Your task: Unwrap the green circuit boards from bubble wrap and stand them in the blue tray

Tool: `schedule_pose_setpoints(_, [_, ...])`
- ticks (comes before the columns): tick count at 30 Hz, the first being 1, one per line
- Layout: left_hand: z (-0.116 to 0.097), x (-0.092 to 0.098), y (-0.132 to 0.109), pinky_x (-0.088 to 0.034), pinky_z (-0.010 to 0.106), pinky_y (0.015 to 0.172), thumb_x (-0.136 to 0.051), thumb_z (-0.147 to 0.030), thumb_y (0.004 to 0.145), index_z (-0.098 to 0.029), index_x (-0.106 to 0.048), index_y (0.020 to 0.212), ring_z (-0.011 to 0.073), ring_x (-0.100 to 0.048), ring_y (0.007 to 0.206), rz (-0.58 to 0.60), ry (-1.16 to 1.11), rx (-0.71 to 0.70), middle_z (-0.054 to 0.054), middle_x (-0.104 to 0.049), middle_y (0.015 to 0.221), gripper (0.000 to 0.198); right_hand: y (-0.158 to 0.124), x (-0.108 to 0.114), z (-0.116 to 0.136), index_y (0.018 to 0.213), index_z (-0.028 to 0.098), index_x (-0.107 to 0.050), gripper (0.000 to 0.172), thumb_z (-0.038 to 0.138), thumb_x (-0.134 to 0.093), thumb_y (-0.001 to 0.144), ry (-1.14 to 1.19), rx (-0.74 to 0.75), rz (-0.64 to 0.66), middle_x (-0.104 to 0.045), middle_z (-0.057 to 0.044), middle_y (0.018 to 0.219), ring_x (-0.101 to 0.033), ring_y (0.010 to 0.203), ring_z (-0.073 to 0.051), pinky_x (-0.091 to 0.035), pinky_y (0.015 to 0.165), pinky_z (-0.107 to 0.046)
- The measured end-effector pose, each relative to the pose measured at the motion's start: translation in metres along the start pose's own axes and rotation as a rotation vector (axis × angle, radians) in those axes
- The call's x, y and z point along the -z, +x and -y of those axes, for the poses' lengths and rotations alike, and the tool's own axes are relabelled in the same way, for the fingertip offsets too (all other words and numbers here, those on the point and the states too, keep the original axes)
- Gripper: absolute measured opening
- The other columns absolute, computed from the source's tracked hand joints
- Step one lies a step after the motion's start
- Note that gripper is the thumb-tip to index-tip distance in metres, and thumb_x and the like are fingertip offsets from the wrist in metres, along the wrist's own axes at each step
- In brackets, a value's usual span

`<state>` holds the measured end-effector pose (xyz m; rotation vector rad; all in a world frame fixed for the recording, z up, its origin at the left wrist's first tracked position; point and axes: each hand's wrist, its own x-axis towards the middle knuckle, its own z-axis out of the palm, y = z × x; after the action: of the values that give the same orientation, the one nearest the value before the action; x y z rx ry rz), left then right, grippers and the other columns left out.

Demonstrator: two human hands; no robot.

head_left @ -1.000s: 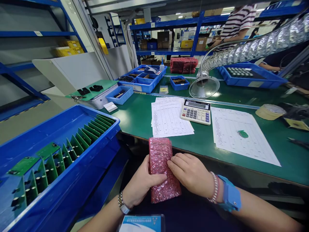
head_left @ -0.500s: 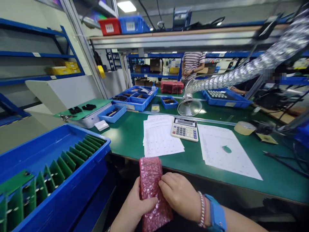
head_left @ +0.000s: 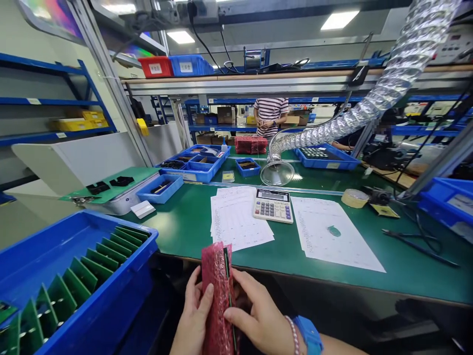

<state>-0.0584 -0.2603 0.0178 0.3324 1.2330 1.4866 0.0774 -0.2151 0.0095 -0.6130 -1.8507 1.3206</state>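
Both my hands hold a pink bubble-wrap pouch (head_left: 216,291) upright at the bottom middle, just below the near edge of the green table (head_left: 295,256). My left hand (head_left: 194,315) grips its left side with the thumb across the front. My right hand (head_left: 254,315), with a bead bracelet and a blue wrist strap, pinches its right edge, where the thin green edge of a circuit board (head_left: 226,271) shows in the pouch's opening.
A blue bin (head_left: 48,256) of upright green circuit boards stands at my left. On the table lie printed sheets (head_left: 236,222), a calculator (head_left: 272,204), a tape roll (head_left: 354,198), blue trays (head_left: 199,165) and a silver extraction hose (head_left: 369,103). A person in a striped shirt (head_left: 271,114) stands at the far shelves.
The camera has tilted up, so my hands and the pouch sit lower in view. The pouch has turned edge-on, and a green board edge now shows at its opening.
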Motion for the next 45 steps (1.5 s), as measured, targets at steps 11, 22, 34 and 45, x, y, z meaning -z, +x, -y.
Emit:
schedule_pose_setpoints(11, [0.011,0.019,-0.003,-0.041,0.036,0.094,-0.069,-0.025,0.067,-0.016,-0.06,0.105,0.0266,-0.056,0.107,0.25,-0.095,0.252,0.008,-0.066,0.105,0.041,-0.001,0.007,-0.004,0.115,0.022,-0.045,0.047,0.012,-0.062,0.071,-0.034,0.042,0.069,-0.043,-0.008,0.115,-0.053,0.07,-0.008,-0.049,0.061,-0.024])
schedule_pose_setpoints(22, [0.001,0.016,-0.012,-0.044,0.045,0.087,-0.067,-0.025,0.059,-0.009,-0.062,0.097,0.0315,-0.06,0.095,0.384,-0.21,0.323,0.013,-0.068,0.091,0.042,0.0,0.021,0.014,0.113,0.02,-0.05,0.036,0.012,-0.055,0.079,-0.237,0.153,0.053,-0.047,-0.01,0.117,-0.052,0.089,-0.014,-0.05,0.077,-0.031])
schedule_pose_setpoints(34, [-0.005,0.021,-0.013,-0.045,0.047,0.082,-0.065,-0.03,0.055,-0.007,-0.061,0.099,0.0343,-0.059,0.095,0.499,-0.214,0.4,0.015,-0.067,0.09,0.05,0.006,0.033,0.017,0.1,0.016,-0.06,0.021,0.011,-0.047,0.084,-0.412,0.33,-0.059,-0.06,-0.01,0.097,-0.059,0.087,-0.016,-0.053,0.076,-0.029])
schedule_pose_setpoints(45, [0.002,0.021,-0.015,-0.043,0.043,0.086,-0.064,-0.023,0.062,-0.01,-0.052,0.119,0.03,-0.06,0.094,0.52,-0.21,0.275,0.012,-0.068,0.091,0.06,0.004,0.022,0.014,0.1,0.012,-0.058,0.019,0.011,-0.05,0.083,-0.622,0.458,-0.039,-0.061,-0.01,0.091,-0.056,0.084,-0.017,-0.052,0.073,-0.031])
